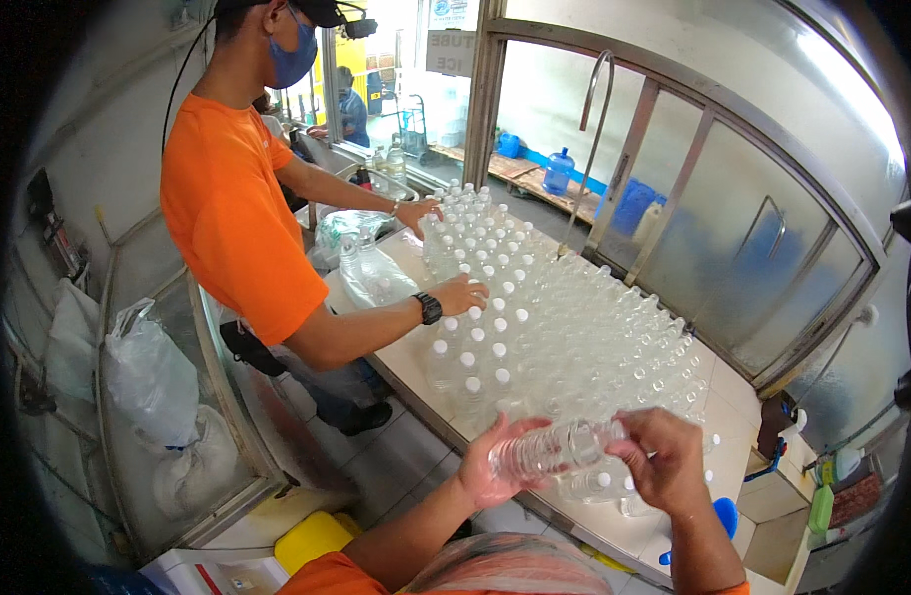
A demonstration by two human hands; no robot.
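Across my front, low over the table's near edge, lies a clear plastic bottle (560, 448), tilted nearly on its side. My left hand (490, 464) wraps its lower body from beneath. The fingers of my right hand (664, 458) close around its neck end, so I cannot tell whether a cap is there. Beyond it stand many clear bottles (609, 352) without visible caps, packed tightly on the pale table (396, 357). White-capped bottles (475, 337) fill the left side of the group. Several more capped bottles (599, 484) lie close by, under my hands.
At the left a co-worker in an orange shirt (227, 208) reaches over the capped bottles with both hands. A clear plastic bag (371, 273) lies on the table beside them. Glazed metal doors (763, 218) border the far side. A yellow container (312, 540) is at lower left.
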